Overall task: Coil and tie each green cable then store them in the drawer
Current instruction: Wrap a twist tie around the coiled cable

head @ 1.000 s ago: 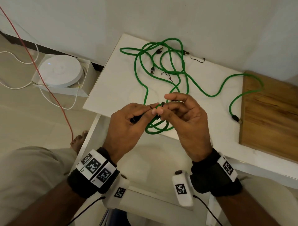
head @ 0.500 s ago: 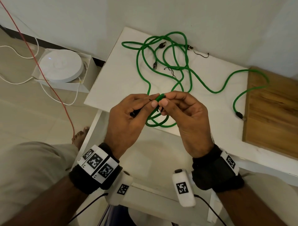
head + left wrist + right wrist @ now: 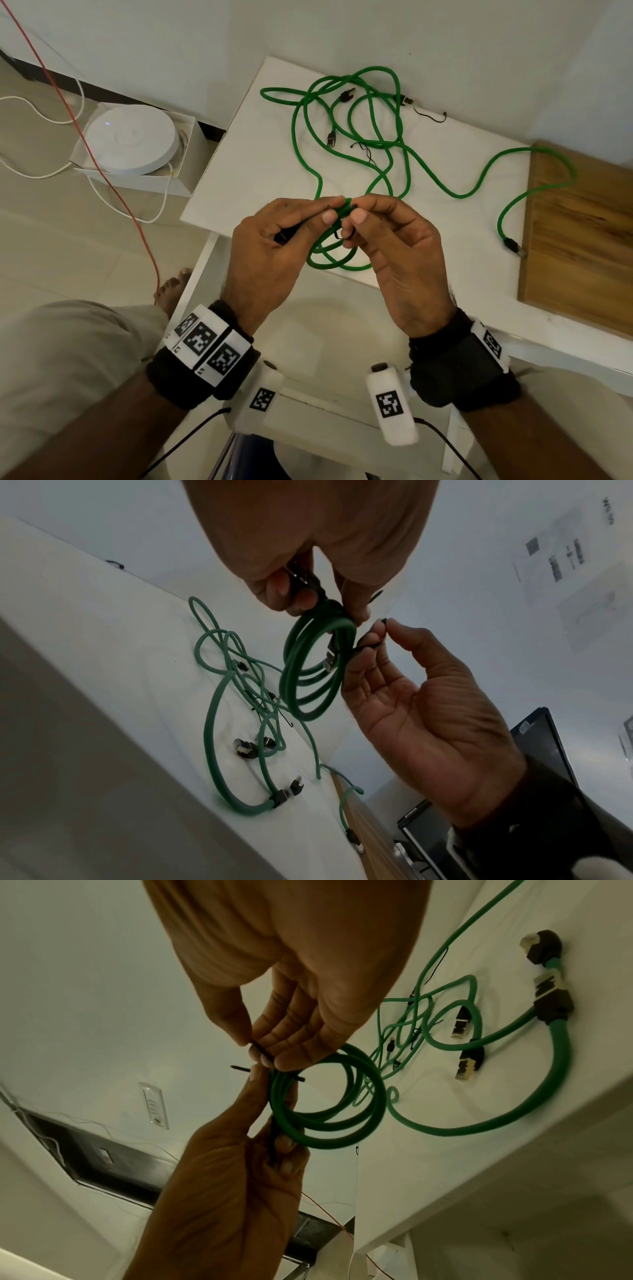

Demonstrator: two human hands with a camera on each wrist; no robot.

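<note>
A small coil of green cable (image 3: 329,262) hangs in the air over the white table's (image 3: 239,164) front edge. My left hand (image 3: 322,214) grips the top of the coil (image 3: 325,1110) along with one black plug. My right hand (image 3: 356,216) pinches a thin black tie (image 3: 371,642) that crosses the coil's strands (image 3: 260,1053). Loose green cables (image 3: 376,144) with black plugs lie tangled at the back of the table. One long green cable (image 3: 534,157) runs onto the wooden board (image 3: 582,240).
Two spare black ties (image 3: 430,114) (image 3: 364,150) lie among the loose cables. What looks like an open white drawer (image 3: 325,342) sits below my hands. On the floor at left are a round white device in a box (image 3: 130,137) and a red cord (image 3: 113,185).
Both hands stay together at the top of the coil. My right fingers have shifted along the black tie at the bundle, and the head view has moved a little.
</note>
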